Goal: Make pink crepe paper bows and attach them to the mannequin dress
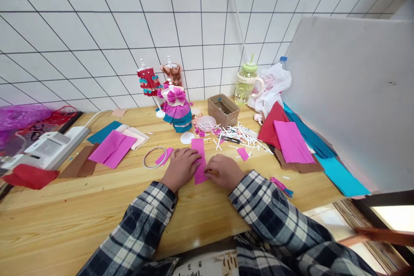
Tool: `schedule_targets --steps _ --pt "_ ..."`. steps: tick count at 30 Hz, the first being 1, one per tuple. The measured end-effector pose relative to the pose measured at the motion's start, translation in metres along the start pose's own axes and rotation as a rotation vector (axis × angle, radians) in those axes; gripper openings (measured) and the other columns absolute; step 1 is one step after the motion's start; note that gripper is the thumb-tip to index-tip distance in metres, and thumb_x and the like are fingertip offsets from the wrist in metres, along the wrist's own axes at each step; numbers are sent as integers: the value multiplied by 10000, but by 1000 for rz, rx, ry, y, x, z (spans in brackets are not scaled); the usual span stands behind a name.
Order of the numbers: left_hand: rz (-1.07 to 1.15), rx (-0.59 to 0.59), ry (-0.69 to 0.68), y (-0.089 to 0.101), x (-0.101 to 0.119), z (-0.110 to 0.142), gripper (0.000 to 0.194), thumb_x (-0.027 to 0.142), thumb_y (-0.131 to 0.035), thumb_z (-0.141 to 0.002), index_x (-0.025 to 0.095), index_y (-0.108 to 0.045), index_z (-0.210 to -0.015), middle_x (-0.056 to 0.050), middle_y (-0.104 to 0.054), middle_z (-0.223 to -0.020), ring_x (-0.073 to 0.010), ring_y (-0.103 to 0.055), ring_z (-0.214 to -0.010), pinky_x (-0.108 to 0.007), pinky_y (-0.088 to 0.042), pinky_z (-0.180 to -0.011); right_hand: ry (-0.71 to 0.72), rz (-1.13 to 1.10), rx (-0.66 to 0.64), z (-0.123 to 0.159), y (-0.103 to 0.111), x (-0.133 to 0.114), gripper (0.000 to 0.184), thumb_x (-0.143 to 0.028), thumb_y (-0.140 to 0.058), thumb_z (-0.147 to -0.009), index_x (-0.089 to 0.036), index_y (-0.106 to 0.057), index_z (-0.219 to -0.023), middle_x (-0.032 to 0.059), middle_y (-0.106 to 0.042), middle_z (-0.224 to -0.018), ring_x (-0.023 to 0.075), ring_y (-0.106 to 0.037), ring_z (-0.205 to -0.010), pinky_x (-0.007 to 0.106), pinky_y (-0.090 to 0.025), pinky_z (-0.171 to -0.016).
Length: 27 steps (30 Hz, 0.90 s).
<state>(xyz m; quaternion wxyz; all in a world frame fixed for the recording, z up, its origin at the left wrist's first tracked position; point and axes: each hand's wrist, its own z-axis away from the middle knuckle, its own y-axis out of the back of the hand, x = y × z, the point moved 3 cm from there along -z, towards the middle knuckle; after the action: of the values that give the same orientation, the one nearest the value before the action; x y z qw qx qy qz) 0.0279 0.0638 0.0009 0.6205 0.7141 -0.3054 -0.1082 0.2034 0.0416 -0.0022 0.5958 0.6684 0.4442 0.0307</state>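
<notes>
A strip of magenta crepe paper [198, 148] lies lengthwise in front of me on the wooden table. My left hand [183, 164] rests on its left side, palm down, fingers stretched over the paper. At the strip's right edge, my right hand [224, 172] is curled closed, thumb and fingertips pinching at the paper; the exact grip is partly hidden. Left of my left hand lies a silver ring [154, 158] over a small magenta scrap [164, 156]. Another magenta scrap [242, 153] lies beyond my right hand.
Small dress forms in paper dresses [176, 110] stand at the back, near a pink dish [206, 123] and a cardboard box [223, 111]. White paper sticks [247, 137] surround a dark pen-like tool [230, 139]. Crepe sheets [294, 142] lie right; a power strip [51, 148] lies left.
</notes>
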Motion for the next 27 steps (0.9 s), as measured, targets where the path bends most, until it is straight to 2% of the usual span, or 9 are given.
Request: schedule_targets --steps 3,5,9,13,17,21,27 --pt "20 65 48 3 -5 -1 262 330 -505 -907 258 -648 -1114 -65 -626 -1212 -257 -504 -1137 -463 -321 -968 54 88 -145 -1 -16 -18 162 -296 -606 -865 -214 -694 -973 45 -666 -934 178 -551 -910 299 -418 -821" --pt "48 72 38 9 -4 3 239 318 -498 -908 240 -677 -1046 -66 -657 -1118 -243 -531 -1059 -431 -352 -928 35 126 -193 -2 -18 -20 189 -319 -568 -894 -211 -699 -975 51 -658 -933 178 -541 -915 300 -411 -821" --pt "116 -96 -110 17 9 17 164 273 -545 -868 240 -704 -897 -43 -681 -922 -212 -556 -919 -373 -385 -826 -5 172 -243 -2 -11 -15 231 -326 -501 -933 -239 -708 -986 40 -655 -945 168 -532 -890 290 -405 -802" --pt "55 -168 -115 15 19 25 139 333 -596 -845 239 -697 -857 -35 -681 -877 -218 -559 -892 -376 -370 -778 -29 200 -251 -3 -7 -14 231 -335 -505 -932 -252 -712 -994 41 -648 -990 170 -526 -923 285 -409 -815" --pt "-11 -145 -103 14 23 22 138 274 -559 -869 239 -691 -851 -30 -689 -866 -215 -568 -897 -391 -346 -790 -74 220 -212 -4 -8 -17 209 -314 -514 -926 -229 -691 -997 48 -634 -1017 167 -533 -942 278 -410 -817" --pt "-8 -134 -103 12 23 21 161 272 -533 -884 233 -683 -843 -35 -690 -863 -214 -573 -893 -391 -348 -801 -117 239 -259 -4 -11 -19 221 -303 -481 -939 -212 -681 -966 44 -645 -939 165 -564 -901 277 -416 -800" --pt "23 -150 -20 6 20 20 184 286 -515 -903 223 -686 -927 -51 -703 -863 -220 -606 -867 -378 -388 -791 -170 248 -240 -7 -10 -19 254 -330 -442 -962 -217 -664 -1009 51 -670 -958 181 -594 -905 289 -431 -786"
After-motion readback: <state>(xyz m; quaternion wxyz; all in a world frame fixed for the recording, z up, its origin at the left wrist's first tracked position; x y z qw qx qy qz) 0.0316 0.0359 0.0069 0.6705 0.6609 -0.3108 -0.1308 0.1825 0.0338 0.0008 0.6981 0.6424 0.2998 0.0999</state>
